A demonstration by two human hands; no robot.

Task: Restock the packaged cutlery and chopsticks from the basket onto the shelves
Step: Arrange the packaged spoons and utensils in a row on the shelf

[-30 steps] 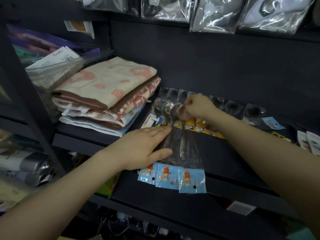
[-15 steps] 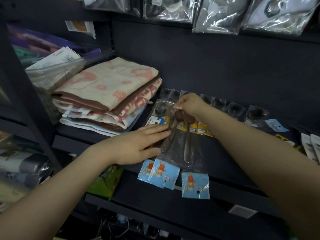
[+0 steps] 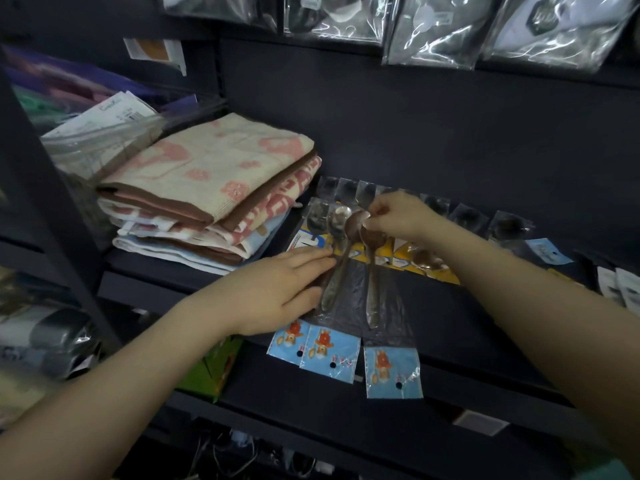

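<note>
Three packaged spoons in clear sleeves with blue cartoon header cards lie on the dark shelf (image 3: 450, 341), cards hanging over its front edge. My left hand (image 3: 277, 289) lies flat, fingers straight, on the two left spoon packs (image 3: 329, 355). My right hand (image 3: 394, 216) pinches the bowl end of the right spoon pack (image 3: 375, 296). Behind them a row of more spoon packs (image 3: 467, 216) with yellow cards runs along the shelf. No basket is in view.
A stack of folded towels (image 3: 211, 188) sits left of the spoons. Plastic-wrapped goods (image 3: 440, 29) hang above. Small white packs (image 3: 620, 285) lie at the shelf's right end. A green box (image 3: 211, 368) stands on the lower shelf.
My right hand has slid the right spoon pack sideways, apart from the other two, and straightened it. My left hand has stayed pressed on the left packs.
</note>
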